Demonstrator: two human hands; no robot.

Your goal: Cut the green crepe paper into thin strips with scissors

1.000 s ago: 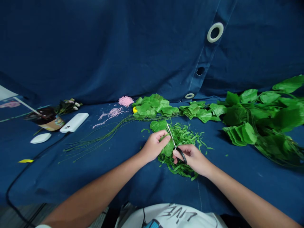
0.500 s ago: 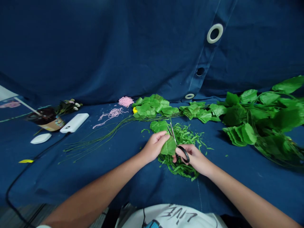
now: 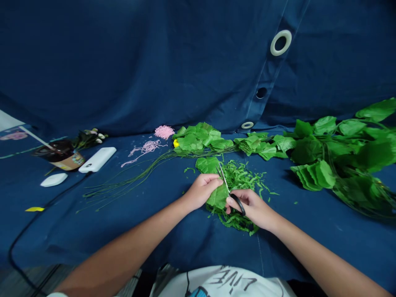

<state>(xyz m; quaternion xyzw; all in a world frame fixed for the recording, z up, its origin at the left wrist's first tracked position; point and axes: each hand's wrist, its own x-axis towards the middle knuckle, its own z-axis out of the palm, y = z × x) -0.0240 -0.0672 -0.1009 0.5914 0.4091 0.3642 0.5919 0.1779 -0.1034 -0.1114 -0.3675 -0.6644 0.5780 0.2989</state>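
Note:
Pinched in my left hand [image 3: 202, 190] is a green artificial leaf [image 3: 218, 197], held by its upper edge. My right hand [image 3: 252, 207] grips black-handled scissors [image 3: 225, 178], their blades slightly apart and pointing up and away along the leaf's right edge. Beneath both hands lies a heap of curly green leaf trimmings [image 3: 243, 176]. Just beyond my left hand another green leaf [image 3: 206, 164] rests flat on the cloth. Whether the blades touch the held leaf right now is hard to make out.
Behind the trimmings lie stacked leaves [image 3: 198, 138] and long green stems [image 3: 145, 171]. Leafy vines [image 3: 328, 144] spread at right. Leftward are pink yarn [image 3: 163, 132], a white power bank [image 3: 97, 160] with a black cable [image 3: 29, 222], and a dark cup [image 3: 66, 161]. A blue curtain [image 3: 185, 66] hangs behind.
The scissors have shifted slightly down and left in my right hand, with the blades tilted further left. The held leaf has turned a little in my left hand.

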